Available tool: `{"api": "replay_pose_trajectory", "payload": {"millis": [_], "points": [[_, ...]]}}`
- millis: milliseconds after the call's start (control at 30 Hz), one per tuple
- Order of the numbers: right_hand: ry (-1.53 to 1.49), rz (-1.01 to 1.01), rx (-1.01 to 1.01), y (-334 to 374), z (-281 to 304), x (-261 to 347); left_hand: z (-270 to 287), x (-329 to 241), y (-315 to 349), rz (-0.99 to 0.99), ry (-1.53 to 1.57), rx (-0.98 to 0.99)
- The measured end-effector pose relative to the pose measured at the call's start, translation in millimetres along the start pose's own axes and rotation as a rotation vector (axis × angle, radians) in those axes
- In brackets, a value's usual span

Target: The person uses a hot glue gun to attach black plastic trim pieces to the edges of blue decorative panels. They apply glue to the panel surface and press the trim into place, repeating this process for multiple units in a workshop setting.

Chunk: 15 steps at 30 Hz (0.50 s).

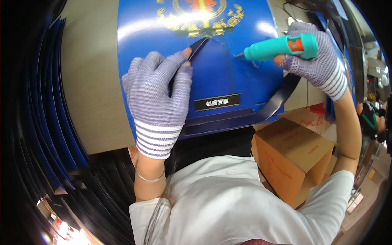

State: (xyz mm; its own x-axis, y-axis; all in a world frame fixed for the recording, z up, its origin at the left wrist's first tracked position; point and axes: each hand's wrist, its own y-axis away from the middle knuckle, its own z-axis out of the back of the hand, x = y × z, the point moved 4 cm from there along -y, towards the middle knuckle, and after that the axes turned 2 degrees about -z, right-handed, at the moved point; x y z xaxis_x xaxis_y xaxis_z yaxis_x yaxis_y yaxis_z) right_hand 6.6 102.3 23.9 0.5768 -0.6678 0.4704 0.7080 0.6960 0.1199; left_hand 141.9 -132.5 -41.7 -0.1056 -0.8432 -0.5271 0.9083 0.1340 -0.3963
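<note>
A glossy blue cardboard piece lies on the table, with a gold and red emblem at its far side and a small black label nearer me. My left hand, in a striped glove with bare fingertips, pinches a dark ribbon strap close to the emblem. The strap loops along the cardboard's near edge and up its right side. My gloved right hand grips a teal hot glue gun. The gun's nozzle points left, over the cardboard, a short way right of the pinched strap.
Stacked blue cardboard pieces stand along the left of the table. A brown carton sits below the table's right side. Cables run at the far right. Another person is at the right rim.
</note>
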Motion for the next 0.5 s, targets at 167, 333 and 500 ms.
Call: {"api": "replay_pose_trajectory", "payload": {"millis": [167, 333, 500], "points": [[-0.182, 0.143, -0.209, 37.1, 6.2, -32.4, 4.7, -6.4, -4.4, 0.005, -0.038, 0.014], [-0.539, -0.262, -0.771, 84.8, 10.7, -124.4, -0.6, -6.2, -6.4, -0.016, -0.017, -0.003], [-0.353, -0.257, -0.816, 66.1, -19.9, -161.5, 1.1, -3.7, -5.3, -0.025, -0.032, -0.015]]}}
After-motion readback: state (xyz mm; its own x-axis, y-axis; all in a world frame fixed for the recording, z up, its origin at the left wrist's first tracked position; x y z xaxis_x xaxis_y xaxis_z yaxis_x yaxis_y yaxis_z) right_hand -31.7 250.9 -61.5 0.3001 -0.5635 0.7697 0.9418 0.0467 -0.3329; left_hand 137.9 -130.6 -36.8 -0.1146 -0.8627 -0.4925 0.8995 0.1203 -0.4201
